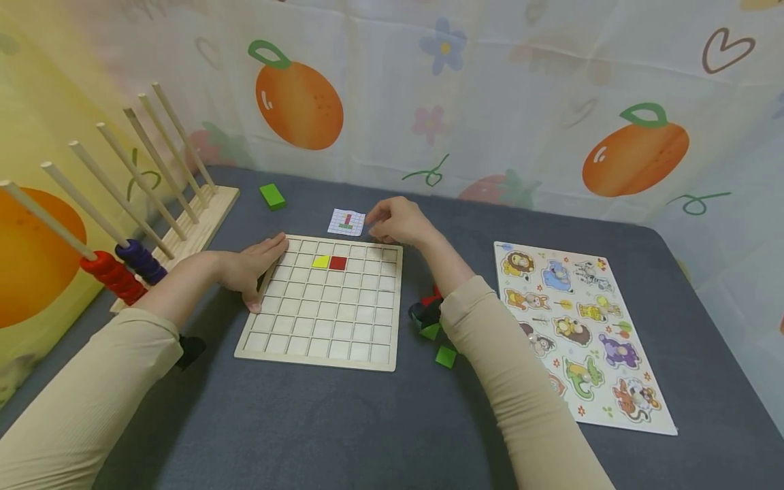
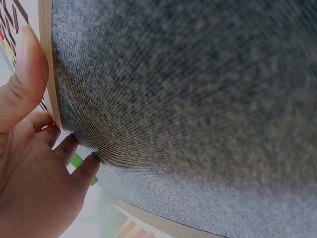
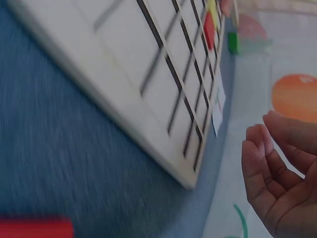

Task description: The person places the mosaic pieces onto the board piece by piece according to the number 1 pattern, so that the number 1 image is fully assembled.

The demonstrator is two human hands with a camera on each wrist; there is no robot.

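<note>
A wooden grid board [image 1: 315, 365] lies flat, with a yellow square tile [image 1: 320, 261] and a red square tile [image 1: 337, 263] side by side in its upper cells. Along the board's left edge rests my left hand [image 1: 248, 267], its fingers stretched toward the upper corner and its thumb [image 2: 30, 74] on the rim. My right hand [image 1: 398, 221] hovers by the board's far right corner, beside a small pattern card [image 1: 346, 222] printed with a red and green figure. Its fingers are loosely bent with nothing between them, as the right wrist view [image 3: 277, 173] shows.
Several green tiles [image 1: 446, 356] and red ones lie right of the board, partly behind my right forearm. An animal puzzle board [image 1: 588, 340] is further right. On the left stands a wooden peg rack [image 1: 220, 204] with red and blue beads. A green block [image 1: 272, 197] lies behind.
</note>
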